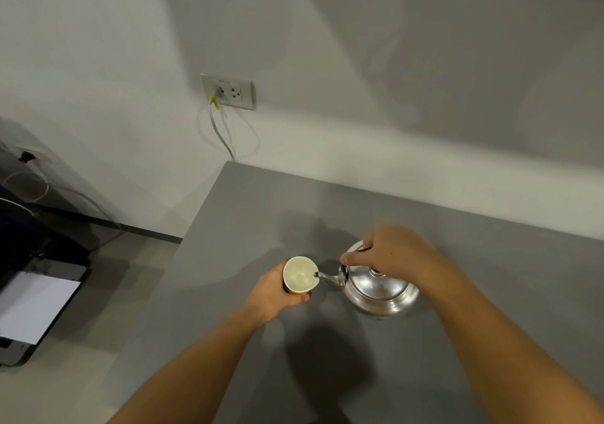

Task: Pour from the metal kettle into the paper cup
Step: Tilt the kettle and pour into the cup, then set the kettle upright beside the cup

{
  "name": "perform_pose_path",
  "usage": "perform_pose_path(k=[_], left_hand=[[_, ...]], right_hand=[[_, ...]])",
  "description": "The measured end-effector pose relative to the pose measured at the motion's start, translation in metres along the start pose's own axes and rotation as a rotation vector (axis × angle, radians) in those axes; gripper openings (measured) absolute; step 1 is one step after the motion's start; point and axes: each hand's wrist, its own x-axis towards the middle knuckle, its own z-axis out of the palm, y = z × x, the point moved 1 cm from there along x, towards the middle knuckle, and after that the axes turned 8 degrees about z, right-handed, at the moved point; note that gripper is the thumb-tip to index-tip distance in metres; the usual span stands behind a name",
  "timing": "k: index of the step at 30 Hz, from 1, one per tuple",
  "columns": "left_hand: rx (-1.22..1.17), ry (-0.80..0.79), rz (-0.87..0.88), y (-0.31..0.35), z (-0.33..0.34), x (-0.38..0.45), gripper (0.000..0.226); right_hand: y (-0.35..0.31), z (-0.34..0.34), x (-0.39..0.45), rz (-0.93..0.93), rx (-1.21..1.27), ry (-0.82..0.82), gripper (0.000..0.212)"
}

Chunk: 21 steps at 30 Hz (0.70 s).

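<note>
A shiny metal kettle (379, 291) is tilted to the left over the grey table (490, 260), its spout tip at the right rim of the paper cup (299, 275). My right hand (392, 253) is wrapped around the kettle's top handle. The cup has a white inside and an orange outside; my left hand (274, 293) grips it from the left and below. Whether liquid is flowing I cannot see.
The table's left edge runs diagonally beside the cup, with floor below. A wall socket (228, 92) with a grey cable hangs above the table's far corner. A printer with white paper (32, 306) stands on the floor at far left.
</note>
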Motion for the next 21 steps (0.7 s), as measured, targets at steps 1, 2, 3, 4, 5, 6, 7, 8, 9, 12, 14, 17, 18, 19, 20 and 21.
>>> perform_pose_path(k=[1,2,3,4,5,6,7,8,9,12,14,17,18,19,20,21], left_hand=[[-0.005,0.000,-0.001,-0.001,0.000,0.000,0.065],[-0.011,0.001,0.000,-0.001,0.000,0.001,0.065],[-0.018,0.002,0.001,-0.002,0.000,0.001,0.065],[-0.024,0.005,0.002,-0.003,0.001,0.002,0.066],[-0.025,0.008,0.003,-0.004,0.001,0.002,0.066],[-0.023,0.009,0.004,-0.003,0.001,0.003,0.066],[-0.024,0.009,0.006,-0.003,0.001,0.002,0.065],[-0.026,0.008,0.006,-0.003,0.001,0.002,0.065],[-0.026,0.006,0.004,-0.002,0.001,0.002,0.065],[-0.007,0.000,0.006,0.003,-0.002,-0.001,0.062],[-0.006,0.003,0.005,0.007,-0.005,-0.004,0.063],[-0.018,0.002,-0.001,0.011,-0.009,-0.007,0.059],[-0.019,0.001,-0.001,0.013,-0.011,-0.008,0.057],[-0.016,0.000,0.002,0.015,-0.012,-0.010,0.056],[-0.009,0.000,0.007,0.016,-0.014,-0.011,0.056],[-0.001,0.001,0.013,0.018,-0.015,-0.011,0.057]], right_hand=[[0.003,0.001,0.001,-0.002,0.017,-0.004,0.054],[0.005,0.002,0.002,-0.002,0.035,-0.008,0.054],[0.007,0.002,0.002,-0.001,0.052,-0.009,0.056],[0.008,0.003,0.003,0.001,0.067,-0.007,0.057],[0.010,0.003,0.003,0.004,0.082,-0.003,0.059],[0.011,0.004,0.003,0.008,0.098,0.001,0.059],[0.013,0.005,0.003,0.011,0.114,0.003,0.058],[0.015,0.006,0.002,0.012,0.130,0.001,0.056],[0.017,0.007,0.002,0.013,0.142,-0.002,0.052],[0.021,0.008,-0.001,0.007,0.183,-0.006,0.051],[0.024,0.009,-0.004,0.004,0.206,0.002,0.053],[0.028,0.013,-0.010,-0.008,0.261,0.016,0.056],[0.030,0.014,-0.012,-0.010,0.276,0.023,0.057],[0.031,0.014,-0.013,-0.010,0.284,0.031,0.057],[0.033,0.014,-0.015,-0.007,0.288,0.036,0.057],[0.035,0.014,-0.015,-0.001,0.293,0.042,0.059]])
